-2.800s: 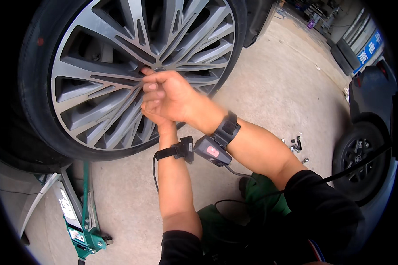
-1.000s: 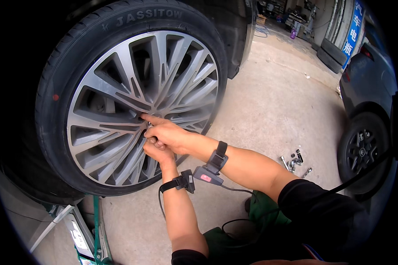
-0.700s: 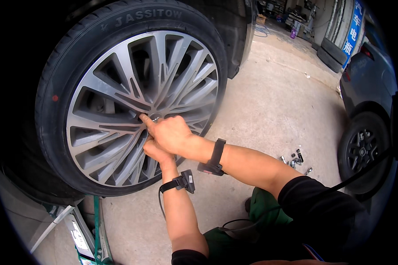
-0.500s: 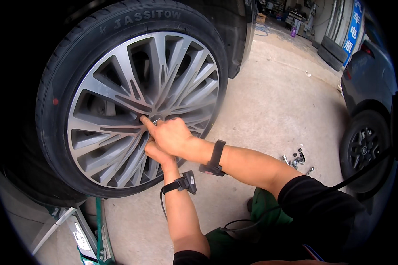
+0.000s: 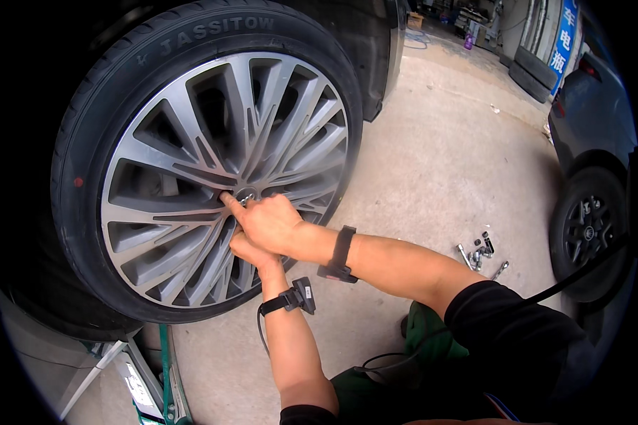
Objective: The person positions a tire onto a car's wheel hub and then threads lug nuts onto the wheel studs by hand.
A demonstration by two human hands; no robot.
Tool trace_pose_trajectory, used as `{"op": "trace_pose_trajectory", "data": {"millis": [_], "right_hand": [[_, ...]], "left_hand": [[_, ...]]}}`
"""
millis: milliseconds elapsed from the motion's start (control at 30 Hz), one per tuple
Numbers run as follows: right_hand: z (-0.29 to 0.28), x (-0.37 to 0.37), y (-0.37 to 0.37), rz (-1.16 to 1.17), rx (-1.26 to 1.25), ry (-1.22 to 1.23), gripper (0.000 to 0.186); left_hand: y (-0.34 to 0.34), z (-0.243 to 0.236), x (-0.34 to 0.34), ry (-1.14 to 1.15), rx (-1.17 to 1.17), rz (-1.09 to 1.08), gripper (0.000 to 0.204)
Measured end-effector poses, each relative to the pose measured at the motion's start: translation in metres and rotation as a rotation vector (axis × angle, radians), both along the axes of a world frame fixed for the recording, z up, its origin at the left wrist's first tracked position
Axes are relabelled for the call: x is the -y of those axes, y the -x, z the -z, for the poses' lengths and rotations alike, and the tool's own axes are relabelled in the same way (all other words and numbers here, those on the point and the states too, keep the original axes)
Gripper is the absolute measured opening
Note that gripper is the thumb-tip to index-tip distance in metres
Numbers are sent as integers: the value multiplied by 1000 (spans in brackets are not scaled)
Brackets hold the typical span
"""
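A large car wheel (image 5: 131, 166) with a silver multi-spoke rim and black tyre fills the upper left. At its hub, my right hand (image 5: 269, 221) reaches in from the right. Its index finger is stretched into a recess beside the centre, while the other fingers are curled; the fingertip and anything under it are hidden. Below it, partly covered by it, my left hand (image 5: 252, 249) has its fingers curled in against the lower hub area. What those fingers hold, if anything, is out of sight. Small bright metal shows at the wheel centre (image 5: 246, 195).
A green and white floor jack (image 5: 145, 386) stands below the wheel at lower left. Several sockets and metal tools (image 5: 485, 251) lie on the concrete at right. Another car (image 5: 592, 212) is at the far right, with stacked tyres (image 5: 532, 74) behind. A dark cable crosses near my right arm.
The wheel has turned slightly counterclockwise: the red dot on its tyre sits lower and the sidewall lettering further left. Both hands stay at the hub, with the right index finger still inserted.
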State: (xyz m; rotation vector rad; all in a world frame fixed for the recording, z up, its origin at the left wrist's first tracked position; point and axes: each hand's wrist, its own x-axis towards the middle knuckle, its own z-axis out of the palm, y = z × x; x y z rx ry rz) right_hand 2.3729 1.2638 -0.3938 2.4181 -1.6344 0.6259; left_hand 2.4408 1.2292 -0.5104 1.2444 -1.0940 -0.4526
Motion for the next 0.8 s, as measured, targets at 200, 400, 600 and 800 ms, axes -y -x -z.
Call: {"op": "trace_pose_trajectory", "data": {"millis": [200, 400, 600, 800], "right_hand": [[8, 6, -7, -119, 959, -519, 68], [-34, -3, -3, -153, 1049, -201, 38], [-155, 23, 55, 8, 751, 257, 60], [-199, 42, 84, 290, 409, 504, 64]], "left_hand": [[-9, 19, 14, 283, -689, 400, 11], [1, -8, 3, 202, -279, 102, 24], [14, -40, -13, -253, -161, -61, 62], [13, -43, -15, -235, -154, -50, 62]]}}
